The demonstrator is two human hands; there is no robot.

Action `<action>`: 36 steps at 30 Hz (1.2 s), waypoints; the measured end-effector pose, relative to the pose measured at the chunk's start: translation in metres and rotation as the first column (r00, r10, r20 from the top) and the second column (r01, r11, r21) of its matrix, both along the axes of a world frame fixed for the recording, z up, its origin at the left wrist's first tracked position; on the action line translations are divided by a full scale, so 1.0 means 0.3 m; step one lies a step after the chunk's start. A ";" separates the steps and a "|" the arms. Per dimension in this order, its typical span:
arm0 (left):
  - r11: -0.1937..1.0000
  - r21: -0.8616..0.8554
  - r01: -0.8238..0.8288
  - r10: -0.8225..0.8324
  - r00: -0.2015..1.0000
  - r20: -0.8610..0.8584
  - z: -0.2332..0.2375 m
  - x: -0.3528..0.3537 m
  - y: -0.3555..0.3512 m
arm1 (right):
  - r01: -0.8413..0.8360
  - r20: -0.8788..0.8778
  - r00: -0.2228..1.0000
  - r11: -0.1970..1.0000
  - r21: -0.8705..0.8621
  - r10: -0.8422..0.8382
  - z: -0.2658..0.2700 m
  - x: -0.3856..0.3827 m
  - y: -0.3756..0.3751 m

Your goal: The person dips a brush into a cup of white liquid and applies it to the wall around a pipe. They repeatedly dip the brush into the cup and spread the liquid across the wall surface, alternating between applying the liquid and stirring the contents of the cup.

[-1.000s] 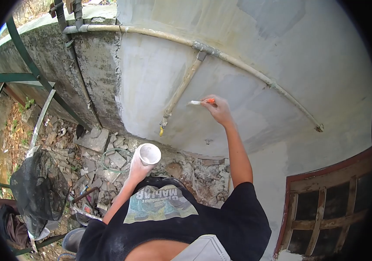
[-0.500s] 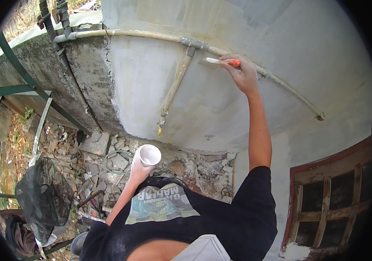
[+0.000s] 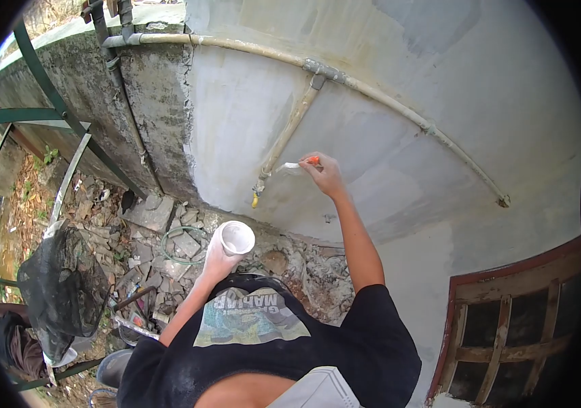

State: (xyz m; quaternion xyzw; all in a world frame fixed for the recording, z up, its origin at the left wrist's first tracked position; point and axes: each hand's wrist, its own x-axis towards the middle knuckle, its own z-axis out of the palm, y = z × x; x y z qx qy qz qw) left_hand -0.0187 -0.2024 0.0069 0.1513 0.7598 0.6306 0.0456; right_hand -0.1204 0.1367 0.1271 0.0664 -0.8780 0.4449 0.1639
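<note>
A paintbrush [image 3: 292, 165] with an orange handle and a white-coated front part is gripped in my right hand [image 3: 328, 177]. Its bristle end points left, close against the pale wall [image 3: 372, 163], just right of the vertical branch pipe [image 3: 292, 126]. Below and left of the brush is a yellow-handled tap [image 3: 255, 202] at the bottom of that pipe. My left hand [image 3: 218, 264], dusted white, wraps round a white plastic cup [image 3: 239, 238] held in front of my chest. The cup's mouth faces up and its inside is coated white.
A long horizontal pipe [image 3: 250, 48] crosses the wall. Rubble [image 3: 182, 238] and a green hose loop [image 3: 166, 246] lie along its foot. Green metal bars [image 3: 39, 75] and a black mesh bag [image 3: 63, 285] stand at left. A wooden window frame [image 3: 501, 292] is at lower right.
My right hand has moved down and left with the paintbrush, from just under the horizontal pipe to near the tap. The left hand still holds the cup. The view has shifted slightly.
</note>
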 end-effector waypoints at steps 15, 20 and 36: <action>0.985 -0.017 -0.173 0.173 0.985 -0.004 0.015 0.031 -0.087 | 0.054 -0.108 0.993 0.990 0.130 -0.040 0.025 -0.012 0.027; 0.987 -0.008 -0.160 0.159 0.984 -0.078 0.001 0.008 -0.075 | -0.135 -0.098 0.990 0.919 -0.371 0.106 0.169 0.225 -0.179; 1.000 0.020 0.009 -0.008 0.999 -0.032 0.021 -0.025 0.017 | 0.468 0.376 0.878 0.372 -0.802 -0.296 -0.097 0.354 -0.112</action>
